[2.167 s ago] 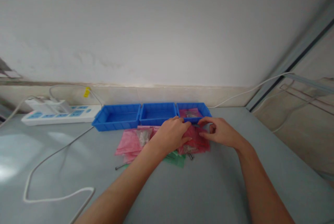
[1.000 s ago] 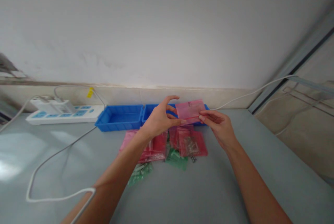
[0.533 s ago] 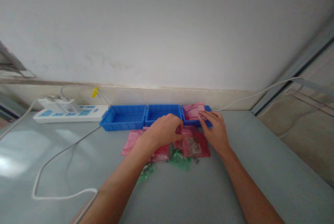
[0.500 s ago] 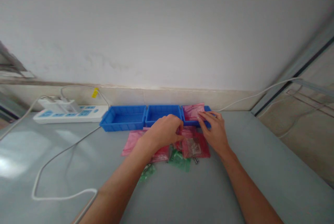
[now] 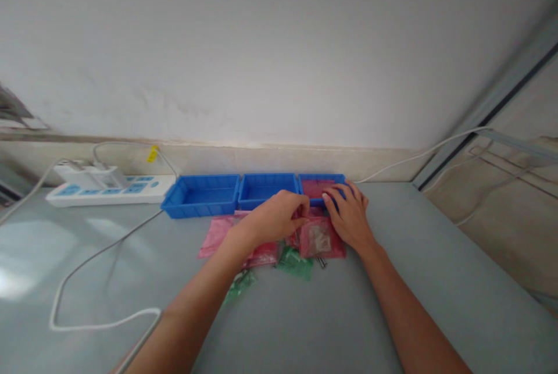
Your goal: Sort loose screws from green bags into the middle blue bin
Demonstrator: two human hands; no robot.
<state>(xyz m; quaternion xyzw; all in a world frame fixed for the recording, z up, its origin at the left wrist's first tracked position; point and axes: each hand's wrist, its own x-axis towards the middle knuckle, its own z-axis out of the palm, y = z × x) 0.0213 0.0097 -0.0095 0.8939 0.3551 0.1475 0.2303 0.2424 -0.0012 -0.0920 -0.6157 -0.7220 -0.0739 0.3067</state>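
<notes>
Three blue trays stand in a row at the back of the grey table: left tray (image 5: 198, 195), middle tray (image 5: 265, 188), right tray (image 5: 320, 183). Pink bags lie inside the right tray. In front of the trays is a loose pile of pink bags (image 5: 320, 238) holding small metal parts, with green bags (image 5: 295, 263) among them. My left hand (image 5: 279, 217) rests curled on the pile, its fingertips pinched on a pink bag. My right hand (image 5: 349, 214) lies flat with fingers stretched over the right tray's front rim, holding nothing.
A white power strip (image 5: 104, 191) lies at the back left with plugs in it. A white cable (image 5: 87, 281) loops across the table's left half. Another white cable (image 5: 418, 156) runs along the wall to the right. The table ends at the right edge (image 5: 488, 257).
The pink bag I held up with both hands a second ago now lies in the right tray. My right hand let go and rests on the rim; my left hand came down onto the pile.
</notes>
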